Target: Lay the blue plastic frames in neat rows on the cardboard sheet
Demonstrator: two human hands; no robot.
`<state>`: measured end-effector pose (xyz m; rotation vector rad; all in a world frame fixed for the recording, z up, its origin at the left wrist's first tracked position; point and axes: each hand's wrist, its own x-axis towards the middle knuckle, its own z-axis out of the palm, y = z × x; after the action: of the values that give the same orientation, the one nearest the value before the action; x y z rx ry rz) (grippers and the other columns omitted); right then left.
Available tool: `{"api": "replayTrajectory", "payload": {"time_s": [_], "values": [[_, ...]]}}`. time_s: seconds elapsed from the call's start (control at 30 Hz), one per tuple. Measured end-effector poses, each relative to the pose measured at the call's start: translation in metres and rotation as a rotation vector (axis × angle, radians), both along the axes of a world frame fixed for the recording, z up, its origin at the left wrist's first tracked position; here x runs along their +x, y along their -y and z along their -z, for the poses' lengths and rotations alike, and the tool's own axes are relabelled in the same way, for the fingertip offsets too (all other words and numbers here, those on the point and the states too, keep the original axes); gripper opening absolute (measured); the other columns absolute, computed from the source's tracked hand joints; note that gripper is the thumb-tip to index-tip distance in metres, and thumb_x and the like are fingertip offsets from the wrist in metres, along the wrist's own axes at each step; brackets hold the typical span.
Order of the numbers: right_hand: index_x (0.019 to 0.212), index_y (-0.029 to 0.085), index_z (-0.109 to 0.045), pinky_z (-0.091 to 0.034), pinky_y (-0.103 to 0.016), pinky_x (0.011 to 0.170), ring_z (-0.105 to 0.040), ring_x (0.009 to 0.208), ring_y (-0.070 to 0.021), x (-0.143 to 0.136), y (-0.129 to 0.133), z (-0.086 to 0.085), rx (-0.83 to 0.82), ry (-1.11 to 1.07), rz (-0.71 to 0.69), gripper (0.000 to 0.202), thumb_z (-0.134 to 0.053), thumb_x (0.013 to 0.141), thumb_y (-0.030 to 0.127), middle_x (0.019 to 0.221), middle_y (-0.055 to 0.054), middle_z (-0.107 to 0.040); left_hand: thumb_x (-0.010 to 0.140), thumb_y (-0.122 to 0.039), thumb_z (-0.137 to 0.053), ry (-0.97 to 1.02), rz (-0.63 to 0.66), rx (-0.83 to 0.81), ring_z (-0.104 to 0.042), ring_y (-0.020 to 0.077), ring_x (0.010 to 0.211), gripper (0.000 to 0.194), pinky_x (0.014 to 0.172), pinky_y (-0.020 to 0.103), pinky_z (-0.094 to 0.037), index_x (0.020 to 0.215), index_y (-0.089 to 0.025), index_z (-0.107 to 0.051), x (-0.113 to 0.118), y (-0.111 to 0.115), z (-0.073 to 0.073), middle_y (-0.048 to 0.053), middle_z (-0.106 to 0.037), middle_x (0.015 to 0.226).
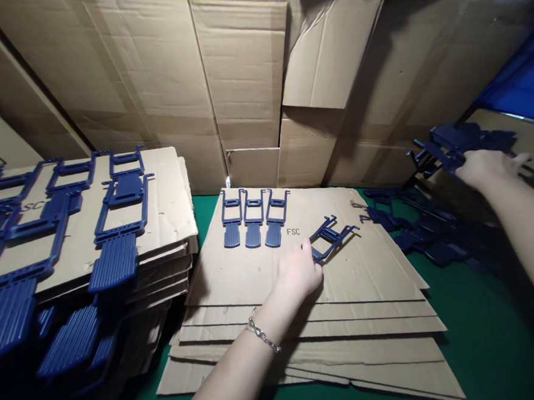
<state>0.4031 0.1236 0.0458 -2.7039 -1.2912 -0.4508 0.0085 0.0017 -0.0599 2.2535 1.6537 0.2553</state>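
Note:
My left hand [299, 269] is closed on the ribbed end of a dark blue plastic frame part [331, 237], held tilted over the stacked cardboard sheets [346, 283]. Three matching blue parts [251, 219] lie side by side on the top sheet, left of that hand, ribbed ends toward me. Off to the right, my right hand [489, 172] is closed at a bunch of blue plastic parts [466, 137], above a loose pile of them [428, 225]. Its fingertips are partly hidden, and I cannot count the pieces it grips.
At the left stands another cardboard stack [167, 213] with several blue frame parts [121, 210] laid over it, some overhanging its front edge. Large cardboard boxes [149, 80] form a wall behind. The green table surface [208, 207] shows between the stacks.

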Motion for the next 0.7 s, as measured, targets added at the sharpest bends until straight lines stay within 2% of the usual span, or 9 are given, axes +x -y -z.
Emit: {"api": "replayTrajectory", "payload": {"time_s": [0.07,0.13,0.23,0.33,0.43,0.5,0.57,0.63,0.7], "values": [[0.105,0.005,-0.063,-0.013,-0.045,0.062,-0.043,0.106,-0.0341,-0.008,0.004,-0.01,-0.069,-0.059,0.045,0.033,-0.059,0.08,0.026,0.106,-0.027,-0.053,0.075,-0.026,-0.041,0.018,0.0,-0.014,-0.057,0.0313,0.096,0.056,0.078,0.04,-0.046,0.128,-0.008,-0.038,0.0,0.0,-0.001,0.019,-0.06,0.102],[0.111,0.006,-0.059,-0.013,-0.044,0.063,-0.041,0.108,-0.0339,-0.017,0.01,-0.018,-0.081,-0.076,0.038,0.035,-0.054,0.083,0.025,0.109,-0.026,-0.051,0.075,-0.025,-0.04,0.035,0.001,-0.023,-0.058,0.0317,0.094,0.053,0.077,0.041,-0.046,0.126,-0.008,-0.039,-0.001,-0.001,-0.001,0.019,-0.06,0.101],[0.111,0.006,-0.058,-0.014,-0.043,0.066,-0.043,0.105,-0.0318,-0.032,0.025,-0.025,-0.04,-0.043,-0.034,0.034,-0.048,0.087,0.029,0.105,-0.024,-0.053,0.076,-0.024,-0.038,0.068,0.012,-0.055,-0.06,0.0305,0.089,0.049,0.073,0.04,-0.046,0.123,-0.01,-0.042,-0.006,-0.004,-0.003,0.018,-0.063,0.096],[0.102,0.007,-0.06,-0.017,-0.039,0.069,-0.047,0.099,-0.0276,-0.05,0.046,-0.019,0.007,-0.002,-0.137,0.03,-0.045,0.088,0.029,0.099,-0.022,-0.057,0.079,-0.027,-0.034,0.11,0.028,-0.093,-0.061,0.0281,0.085,0.049,0.069,0.036,-0.046,0.125,-0.013,-0.039,-0.018,-0.005,-0.017,0.015,-0.064,0.095],[0.094,0.01,-0.06,-0.023,-0.034,0.073,-0.05,0.096,-0.0235,-0.075,0.072,0.005,0.025,0.028,-0.298,0.02,-0.051,0.082,0.023,0.097,-0.017,-0.059,0.081,-0.031,-0.031,0.149,-0.004,-0.083,-0.06,0.0277,0.088,0.056,0.067,0.035,-0.046,0.134,-0.015,-0.028,-0.037,0.001,-0.046,0.015,-0.062,0.105],[0.089,0.012,-0.06,-0.025,-0.034,0.08,-0.05,0.096,-0.022,-0.097,0.093,0.03,0.021,0.075,-0.434,0.015,-0.053,0.079,0.02,0.098,-0.013,-0.06,0.08,-0.032,-0.032,0.195,-0.057,-0.061,-0.06,0.0278,0.087,0.06,0.067,0.036,-0.045,0.137,-0.018,-0.024,-0.052,0.009,-0.068,0.014,-0.061,0.107],[0.085,0.015,-0.06,-0.021,-0.037,0.09,-0.052,0.095,-0.0214,-0.123,0.115,0.057,0.018,0.114,-0.583,0.013,-0.051,0.077,0.02,0.095,-0.01,-0.06,0.08,-0.034,-0.033,0.238,-0.093,-0.012,-0.059,0.0273,0.086,0.058,0.067,0.036,-0.044,0.136,-0.023,-0.028,-0.066,0.017,-0.086,0.011,-0.062,0.104],[0.084,0.017,-0.059,-0.019,-0.04,0.093,-0.053,0.092,-0.0203,-0.152,0.136,0.08,-0.02,0.109,-0.695,0.016,-0.047,0.074,0.015,0.092,-0.007,-0.061,0.079,-0.035,-0.034,0.271,-0.126,0.022,-0.059,0.0276,0.087,0.055,0.068,0.036,-0.044,0.133,-0.025,-0.033,-0.075,0.022,-0.096,0.01,-0.063,0.103],[0.087,0.019,-0.059,-0.019,-0.042,0.095,-0.053,0.093,-0.0204,-0.179,0.153,0.095,-0.072,0.083,-0.749,0.023,-0.044,0.071,0.012,0.094,-0.006,-0.061,0.079,-0.035,-0.034,0.29,-0.157,0.037,-0.059,0.0285,0.088,0.054,0.07,0.037,-0.043,0.132,-0.024,-0.036,-0.079,0.023,-0.099,0.01,-0.062,0.103]]}}
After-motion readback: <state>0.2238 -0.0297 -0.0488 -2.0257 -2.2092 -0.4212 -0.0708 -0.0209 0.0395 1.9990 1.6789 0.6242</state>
